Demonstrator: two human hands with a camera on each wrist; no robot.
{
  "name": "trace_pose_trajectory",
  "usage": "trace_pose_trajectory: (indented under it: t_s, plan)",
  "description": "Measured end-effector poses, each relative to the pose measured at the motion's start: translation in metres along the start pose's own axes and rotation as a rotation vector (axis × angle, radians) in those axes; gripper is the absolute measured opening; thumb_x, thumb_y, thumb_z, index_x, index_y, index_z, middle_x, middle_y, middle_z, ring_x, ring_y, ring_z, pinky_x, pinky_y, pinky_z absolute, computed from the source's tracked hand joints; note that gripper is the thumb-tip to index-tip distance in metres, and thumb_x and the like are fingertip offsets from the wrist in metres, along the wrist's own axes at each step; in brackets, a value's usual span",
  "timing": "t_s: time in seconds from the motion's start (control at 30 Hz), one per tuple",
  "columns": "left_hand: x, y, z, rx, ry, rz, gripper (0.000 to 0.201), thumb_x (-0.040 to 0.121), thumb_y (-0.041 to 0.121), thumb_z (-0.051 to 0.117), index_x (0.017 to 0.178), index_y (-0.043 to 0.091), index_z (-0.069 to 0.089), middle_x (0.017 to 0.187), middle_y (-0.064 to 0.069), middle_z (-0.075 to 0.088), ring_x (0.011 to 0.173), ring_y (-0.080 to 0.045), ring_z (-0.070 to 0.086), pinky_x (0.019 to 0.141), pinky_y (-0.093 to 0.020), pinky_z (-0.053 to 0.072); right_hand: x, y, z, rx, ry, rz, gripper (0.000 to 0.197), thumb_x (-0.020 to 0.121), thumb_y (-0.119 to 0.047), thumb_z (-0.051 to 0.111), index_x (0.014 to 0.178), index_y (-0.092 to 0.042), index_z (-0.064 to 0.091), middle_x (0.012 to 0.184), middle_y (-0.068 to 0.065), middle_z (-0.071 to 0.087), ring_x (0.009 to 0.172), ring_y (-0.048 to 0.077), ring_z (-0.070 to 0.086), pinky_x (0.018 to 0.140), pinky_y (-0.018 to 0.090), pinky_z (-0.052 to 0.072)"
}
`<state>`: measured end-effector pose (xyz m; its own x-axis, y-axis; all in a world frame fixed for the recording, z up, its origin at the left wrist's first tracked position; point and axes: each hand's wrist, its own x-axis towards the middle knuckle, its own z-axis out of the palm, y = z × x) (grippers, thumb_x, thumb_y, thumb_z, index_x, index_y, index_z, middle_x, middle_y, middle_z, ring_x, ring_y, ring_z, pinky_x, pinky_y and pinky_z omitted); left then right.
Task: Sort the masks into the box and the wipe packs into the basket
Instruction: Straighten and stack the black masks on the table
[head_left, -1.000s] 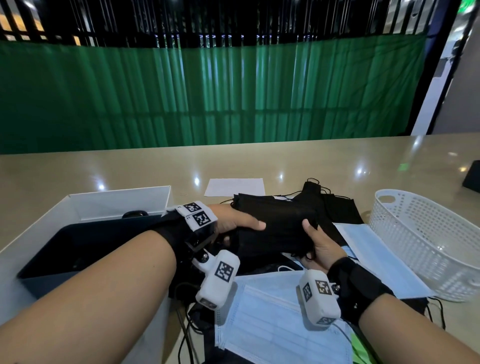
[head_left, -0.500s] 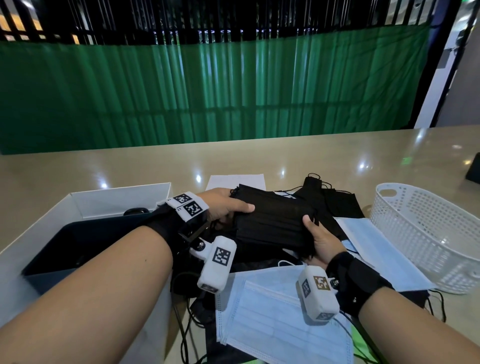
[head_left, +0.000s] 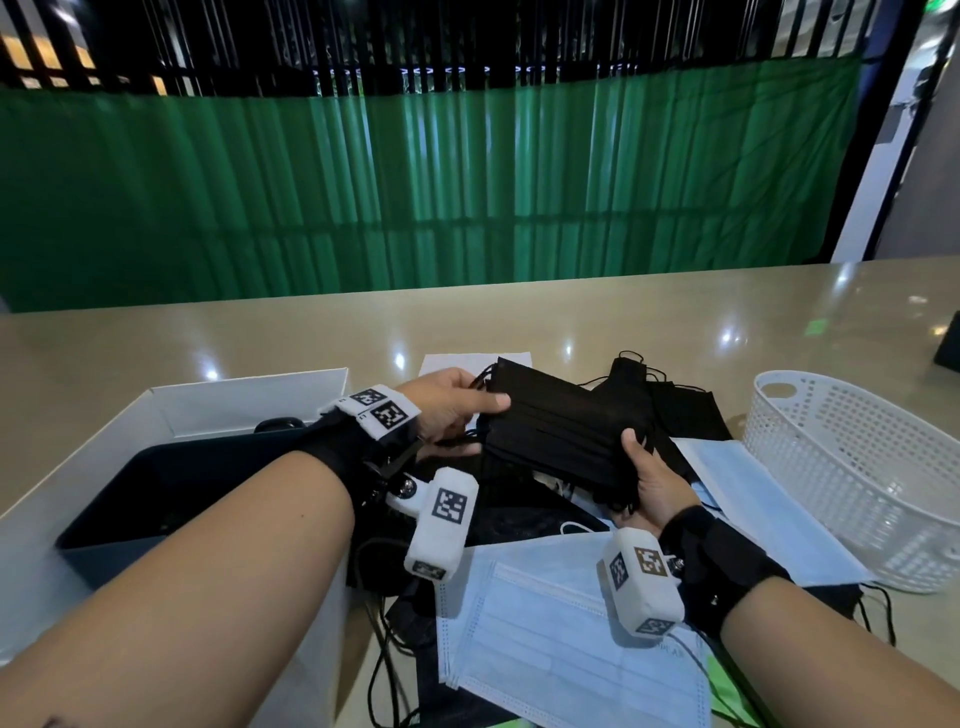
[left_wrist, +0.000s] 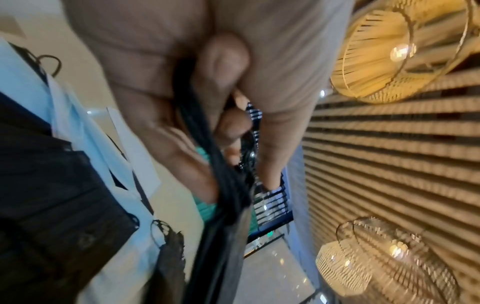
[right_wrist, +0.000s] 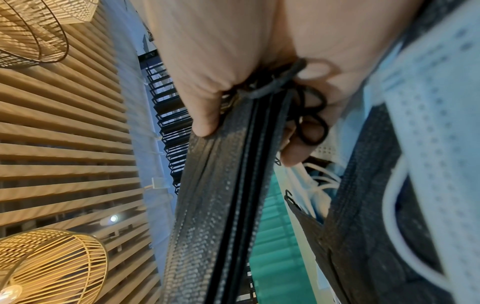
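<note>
Holding a stack of black masks (head_left: 563, 439) level above the table (head_left: 260, 343), one end in each hand.

Nearest, blue masks (head_left: 561, 649) lie flat; above them the right hand (head_left: 652, 480) pinches the stack's near-right end, thumb on top, and the left hand (head_left: 447, 405) clamps the far-left end. Its long axis runs between them. Light, soft and floppy, probably; the ends suit it, loops tucked in. The box (head_left: 249, 400) sits left, the basket (head_left: 852, 467) right.

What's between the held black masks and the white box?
In the head view, only the left hand and its wrist camera sit between the black mask stack and the white box.
</note>
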<state>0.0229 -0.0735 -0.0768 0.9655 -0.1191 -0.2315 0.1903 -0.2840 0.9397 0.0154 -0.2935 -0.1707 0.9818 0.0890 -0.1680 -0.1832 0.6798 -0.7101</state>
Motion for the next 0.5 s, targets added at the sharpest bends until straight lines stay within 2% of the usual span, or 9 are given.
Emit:
trace_pose_trajectory:
  t_s: [0.03,0.1,0.2,0.27,0.33,0.4,0.5]
  plan:
    - [0.001,-0.001,0.001,0.068,-0.028,-0.06,0.018,0.083,0.021,0.07,0.087,0.019,0.053,0.069,0.003,0.054,0.053,-0.005,0.051,0.042,-0.017,0.047,-0.001,-0.001,0.0,0.015,-0.005,-0.001,0.014,0.098,-0.027,0.045,0.105,-0.023,0.056,0.091,0.01,0.071,0.064,0.024,0.072,0.046,0.034,0.055]
    - [0.005,-0.003,0.001,0.143,-0.032,-0.116,0.019,0.082,0.021,0.071,0.088,0.02,0.053,0.078,0.0,0.055,0.06,-0.008,0.052,0.04,-0.016,0.045,-0.001,-0.001,0.0,0.031,-0.02,-0.001,0.015,0.098,-0.026,0.045,0.106,-0.022,0.056,0.08,0.008,0.074,0.064,0.024,0.072,0.045,0.034,0.055]
    - [0.007,-0.004,-0.004,0.107,0.05,-0.059,0.014,0.086,0.017,0.067,0.088,0.022,0.054,0.064,0.002,0.043,0.047,-0.006,0.039,0.037,-0.016,0.039,0.001,0.0,-0.002,0.03,-0.027,0.001,0.016,0.097,-0.027,0.045,0.107,-0.021,0.057,0.079,0.007,0.075,0.066,0.025,0.072,0.046,0.034,0.055]
    - [0.006,-0.002,-0.008,0.069,0.076,-0.003,0.011,0.088,0.018,0.065,0.082,0.023,0.058,0.059,0.003,0.041,0.037,-0.005,0.032,0.04,-0.017,0.039,0.001,0.001,-0.002,0.028,-0.027,-0.007,0.016,0.097,-0.026,0.046,0.105,-0.021,0.058,0.082,0.008,0.075,0.069,0.024,0.072,0.048,0.034,0.056]
    - [0.005,-0.002,-0.012,0.044,0.08,0.042,0.012,0.085,0.023,0.068,0.075,0.023,0.061,0.068,0.001,0.05,0.036,-0.005,0.031,0.047,-0.02,0.044,0.003,0.002,-0.003,0.021,-0.028,-0.01,0.017,0.097,-0.027,0.046,0.106,-0.021,0.059,0.089,0.009,0.074,0.071,0.024,0.073,0.05,0.034,0.056]
    - [0.006,-0.002,-0.012,0.039,0.078,0.092,0.015,0.08,0.028,0.072,0.069,0.023,0.062,0.079,-0.006,0.054,0.037,-0.007,0.036,0.053,-0.023,0.043,0.003,0.002,-0.004,0.0,-0.039,-0.007,0.021,0.096,-0.028,0.047,0.113,-0.021,0.058,0.105,0.012,0.069,0.074,0.024,0.073,0.053,0.034,0.057]
    - [0.008,0.001,-0.011,-0.104,0.149,0.202,0.015,0.091,0.016,0.06,0.077,0.019,0.057,0.073,-0.003,0.055,0.034,-0.005,0.043,0.044,-0.015,0.037,0.007,0.003,-0.007,-0.016,-0.058,0.008,0.033,0.095,-0.03,0.047,0.126,-0.02,0.053,0.12,0.014,0.062,0.083,0.026,0.072,0.057,0.036,0.057]
